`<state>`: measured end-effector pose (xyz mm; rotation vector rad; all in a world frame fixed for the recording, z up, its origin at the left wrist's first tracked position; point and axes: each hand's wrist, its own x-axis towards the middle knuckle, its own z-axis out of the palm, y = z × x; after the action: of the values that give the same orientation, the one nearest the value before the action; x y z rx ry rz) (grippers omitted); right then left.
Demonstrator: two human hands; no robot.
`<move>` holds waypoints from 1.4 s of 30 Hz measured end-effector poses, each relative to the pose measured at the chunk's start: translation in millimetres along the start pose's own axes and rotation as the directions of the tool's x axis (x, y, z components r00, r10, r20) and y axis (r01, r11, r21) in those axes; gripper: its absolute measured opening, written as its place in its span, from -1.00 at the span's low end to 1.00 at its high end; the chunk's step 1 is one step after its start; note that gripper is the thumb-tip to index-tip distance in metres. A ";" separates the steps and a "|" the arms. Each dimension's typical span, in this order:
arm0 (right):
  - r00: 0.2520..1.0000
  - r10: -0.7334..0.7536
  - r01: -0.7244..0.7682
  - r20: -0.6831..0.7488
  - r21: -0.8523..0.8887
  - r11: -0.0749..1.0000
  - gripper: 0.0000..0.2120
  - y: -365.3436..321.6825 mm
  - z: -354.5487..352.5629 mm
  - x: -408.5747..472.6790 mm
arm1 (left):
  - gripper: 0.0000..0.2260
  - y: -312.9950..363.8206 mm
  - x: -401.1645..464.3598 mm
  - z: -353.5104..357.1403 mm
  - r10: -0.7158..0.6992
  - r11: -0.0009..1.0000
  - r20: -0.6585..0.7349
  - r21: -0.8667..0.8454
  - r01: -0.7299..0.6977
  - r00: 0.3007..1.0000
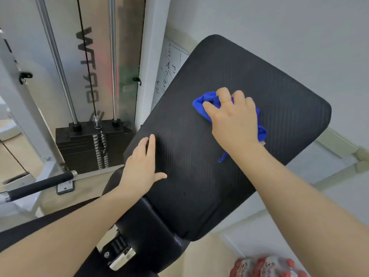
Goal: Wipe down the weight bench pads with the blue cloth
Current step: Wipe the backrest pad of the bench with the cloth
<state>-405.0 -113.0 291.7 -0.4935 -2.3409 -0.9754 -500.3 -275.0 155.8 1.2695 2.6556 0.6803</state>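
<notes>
One black backrest pad point(229, 166) of the weight bench is filling the middle of the view, tilted up toward the white wall point(279, 27), its surface showing a fine ribbed weave. One blue cloth point(201, 104) is lying bunched on the upper part of that pad, with a loose tail of it trailing down beside the wrist. The right hand point(233, 118) is pressing down on the cloth, its grip curled narrow around the bunched fabric; one thin gold ring point(226, 100) is showing on one finger. The left hand point(142, 166) is resting flat on the pad's left edge, lower down and well apart from the cloth, its grip wide, fingers straight and together with the thumb spread onto the pad, holding nothing.

Below the backrest, one second black pad point(151, 226) is meeting it at the hinge, with a metal bracket point(119, 256) beneath.

To the left, one cable machine is standing: one black weight stack point(83, 148) is sitting on two chrome guide rods point(58, 62), with one black cable point(85, 56) running down to it. One black-gripped bar point(40, 184) is sticking out near the floor. One whiteboard point(165, 72) with handwriting is leaning against the wall behind the pad. At the bottom right, a shrink-wrapped pack of bottles point(265, 266) with red caps is lying on the floor; their number cannot be told.
</notes>
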 end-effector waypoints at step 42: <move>0.992 -0.005 -0.023 0.124 0.226 0.974 -0.67 -94.9 -17.8 -188.5 | 0.02 15.3 -53.9 44.9 0.303 0.920 0.038 0.250 -0.303 0.952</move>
<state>-301.0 -212.2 136.1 -0.4838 -2.5195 -0.6768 -441.7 -292.3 118.1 1.7752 2.6371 0.3780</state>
